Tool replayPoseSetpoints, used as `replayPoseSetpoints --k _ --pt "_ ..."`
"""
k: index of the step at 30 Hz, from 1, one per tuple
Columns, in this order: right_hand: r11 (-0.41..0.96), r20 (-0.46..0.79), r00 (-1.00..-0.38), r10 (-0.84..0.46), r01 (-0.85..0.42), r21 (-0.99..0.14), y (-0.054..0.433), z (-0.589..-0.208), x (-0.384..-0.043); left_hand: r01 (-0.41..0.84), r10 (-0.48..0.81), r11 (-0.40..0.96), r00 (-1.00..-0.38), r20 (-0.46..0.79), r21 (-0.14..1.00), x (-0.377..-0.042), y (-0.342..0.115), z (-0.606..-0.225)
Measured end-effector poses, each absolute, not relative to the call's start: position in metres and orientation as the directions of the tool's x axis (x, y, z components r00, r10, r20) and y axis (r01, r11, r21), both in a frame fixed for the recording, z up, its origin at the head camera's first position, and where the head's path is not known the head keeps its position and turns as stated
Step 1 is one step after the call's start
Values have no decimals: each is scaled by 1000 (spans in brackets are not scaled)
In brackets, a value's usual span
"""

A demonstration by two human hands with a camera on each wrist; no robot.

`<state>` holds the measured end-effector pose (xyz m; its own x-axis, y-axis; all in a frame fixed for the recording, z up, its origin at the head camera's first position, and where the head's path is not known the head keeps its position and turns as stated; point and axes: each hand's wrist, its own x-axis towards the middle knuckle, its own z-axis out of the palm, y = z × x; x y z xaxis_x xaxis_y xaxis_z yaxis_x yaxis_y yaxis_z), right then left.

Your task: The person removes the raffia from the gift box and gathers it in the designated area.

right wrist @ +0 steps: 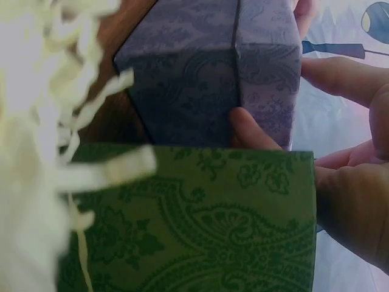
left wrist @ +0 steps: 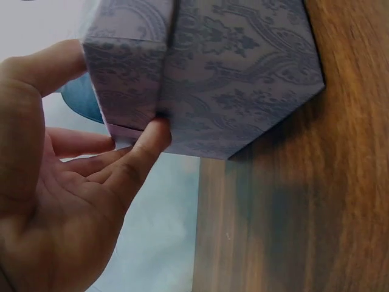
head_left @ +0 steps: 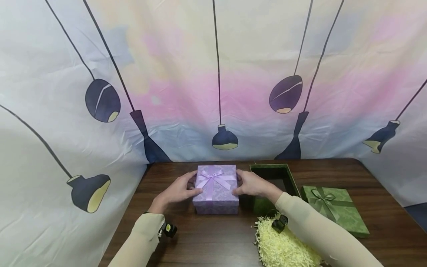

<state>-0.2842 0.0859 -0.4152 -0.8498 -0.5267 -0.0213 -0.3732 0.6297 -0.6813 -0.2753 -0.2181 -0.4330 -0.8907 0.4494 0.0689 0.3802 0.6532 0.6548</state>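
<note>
A purple patterned gift box (head_left: 217,207) stands on the table, its lid (head_left: 220,193) on top with a ribbon bow. The left hand (head_left: 178,189) grips the lid's left side, thumb on the front corner. In the left wrist view, fingertips (left wrist: 159,131) press at the lid's lower edge. The right hand (head_left: 252,183) holds the lid's opposite side, thumb near the front. The right wrist view shows a fingertip (right wrist: 246,125) at the seam between lid and box; the green box (right wrist: 231,225) hides part of that hand.
Beside the right hand stands an open green box (head_left: 263,204), dark inside. Its green lid (head_left: 348,211) with a bow lies farther right. A heap of pale yellow shredded paper (head_left: 283,244) sits in front, under the right forearm. A printed curtain (head_left: 186,74) hangs behind the table (head_left: 207,241).
</note>
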Motion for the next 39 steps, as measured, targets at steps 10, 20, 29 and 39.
replayPoseSetpoints --k 10,20,29,39 --pt "616 -38 -880 -474 -301 -728 87 -413 -283 431 481 652 -871 100 624 -279 -214 -431" --pt "565 -39 -873 -486 -280 -776 87 -412 -285 439 479 668 -872 104 601 -279 -213 -427" --pt "518 -28 -864 -502 -274 -810 87 -410 -283 443 482 659 -869 111 608 -278 -218 -427" --pt "483 -15 -856 -517 -277 -831 86 -408 -284 434 471 650 -874 117 623 -276 -219 -416"
